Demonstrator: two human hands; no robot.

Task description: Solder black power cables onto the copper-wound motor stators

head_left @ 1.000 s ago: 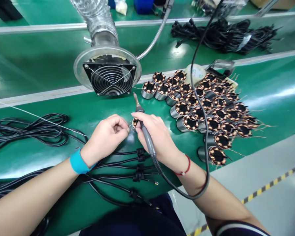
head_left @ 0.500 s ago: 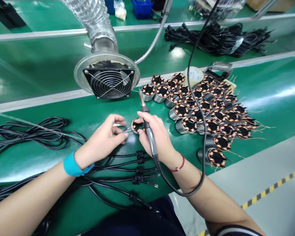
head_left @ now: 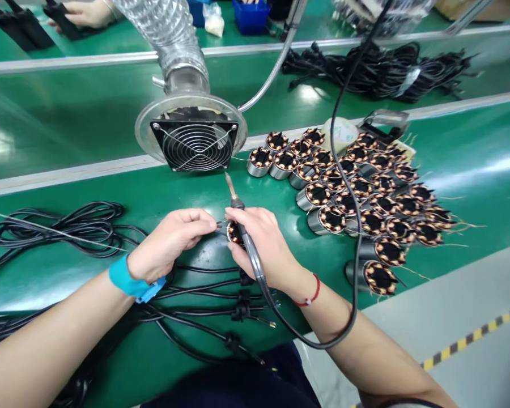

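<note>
My left hand pinches thin wire ends between thumb and fingertips, just left of a small copper-wound motor stator. Around that stator and a soldering iron my right hand is closed; the iron's metal tip points up and away, toward the fan. The hand covers much of the stator's right side. Several black cables with black clips and stripped ends lie below my hands. Many more stators stand or lie in a cluster to the right.
A round fume extractor fan hangs beyond my hands. The iron's cord loops past my right forearm. Coiled black cable lies left, a cable bundle far right. Another person's hand holds a black part at upper left.
My left fingers have closed together on the wires. The iron's tip has swung left with my right hand. Another person's hand has come into view at upper left.
</note>
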